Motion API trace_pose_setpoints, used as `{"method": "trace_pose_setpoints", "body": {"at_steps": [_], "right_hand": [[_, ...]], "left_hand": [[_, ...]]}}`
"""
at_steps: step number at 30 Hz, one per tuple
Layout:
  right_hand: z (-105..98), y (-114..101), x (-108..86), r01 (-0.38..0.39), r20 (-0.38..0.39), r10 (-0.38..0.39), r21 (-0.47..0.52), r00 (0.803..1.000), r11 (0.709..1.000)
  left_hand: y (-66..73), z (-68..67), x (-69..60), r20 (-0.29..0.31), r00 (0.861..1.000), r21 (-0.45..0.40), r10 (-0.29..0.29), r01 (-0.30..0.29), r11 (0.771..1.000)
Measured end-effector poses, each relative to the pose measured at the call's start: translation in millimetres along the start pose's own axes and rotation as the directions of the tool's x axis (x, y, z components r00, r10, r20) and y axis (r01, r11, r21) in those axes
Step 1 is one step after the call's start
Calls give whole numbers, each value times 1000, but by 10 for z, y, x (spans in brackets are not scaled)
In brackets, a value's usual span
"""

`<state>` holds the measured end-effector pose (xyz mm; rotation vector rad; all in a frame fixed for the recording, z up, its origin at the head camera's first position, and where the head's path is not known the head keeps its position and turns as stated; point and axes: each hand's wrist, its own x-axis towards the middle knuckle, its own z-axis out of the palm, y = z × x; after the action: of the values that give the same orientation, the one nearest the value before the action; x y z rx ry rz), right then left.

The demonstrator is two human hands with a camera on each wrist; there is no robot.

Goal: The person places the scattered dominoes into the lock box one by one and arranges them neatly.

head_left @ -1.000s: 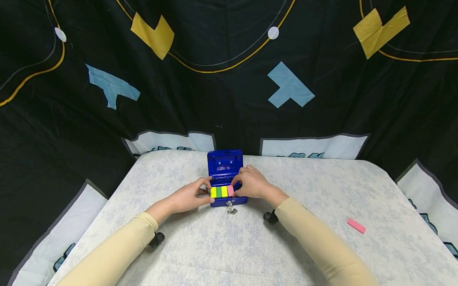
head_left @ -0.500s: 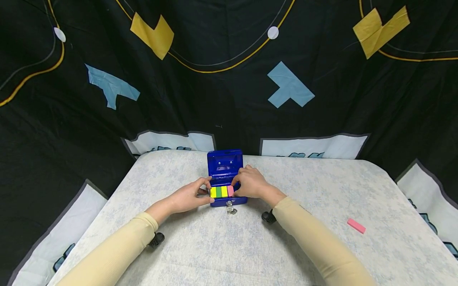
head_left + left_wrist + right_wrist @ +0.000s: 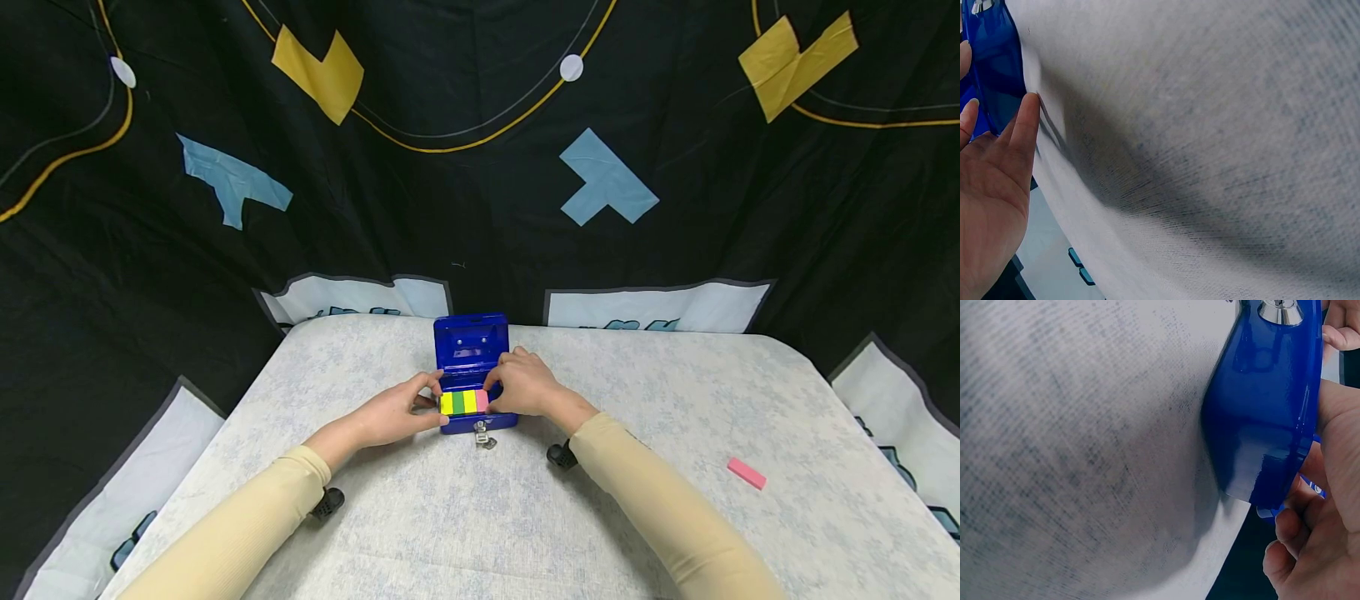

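- The left hand (image 3: 393,408), left of the lower middle of the frame, has its thumb and forefinger parted at the left end of the blue box (image 3: 457,426). Whether it grips the box or a block, or only rests there, I cannot tell.
- The right hand (image 3: 531,385), just right of the box, has its thumb and forefinger bent in, pinching the pink block (image 3: 482,401).
- Cream sleeves (image 3: 232,517) run in from the lower left and lower right, a small black device (image 3: 328,502) under each wrist.
- The worktop (image 3: 420,533), pale and mottled, fills much of the lower half.
- A pink bar (image 3: 746,473) lies on it at lower right, well apart from the box.
- A silver lock (image 3: 482,432) sits on the box's front, below the centre.
- Inside the box, left to right, a row runs yellow, green, yellow, then the pink block.
- The lid (image 3: 471,337) stands raised behind them.
- A black curtain (image 3: 450,225) with yellow and light-blue patches spans the upper half.
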<state>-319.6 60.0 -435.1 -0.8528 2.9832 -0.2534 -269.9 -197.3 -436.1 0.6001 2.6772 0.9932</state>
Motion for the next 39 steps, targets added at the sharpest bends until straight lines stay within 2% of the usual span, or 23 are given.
{"method": "trace_pose_setpoints", "body": {"at_steps": [24,39], "right_hand": [[4,11,12,-9,8,9,20,1000,1000],[-177,100,-76,12,-1,-12,148,1000,989]], "left_hand": [[-2,-9,6,5,1000,-9,-2,2,1000],[17,-16,-15,14,1000,-4,-4,4,1000]]}}
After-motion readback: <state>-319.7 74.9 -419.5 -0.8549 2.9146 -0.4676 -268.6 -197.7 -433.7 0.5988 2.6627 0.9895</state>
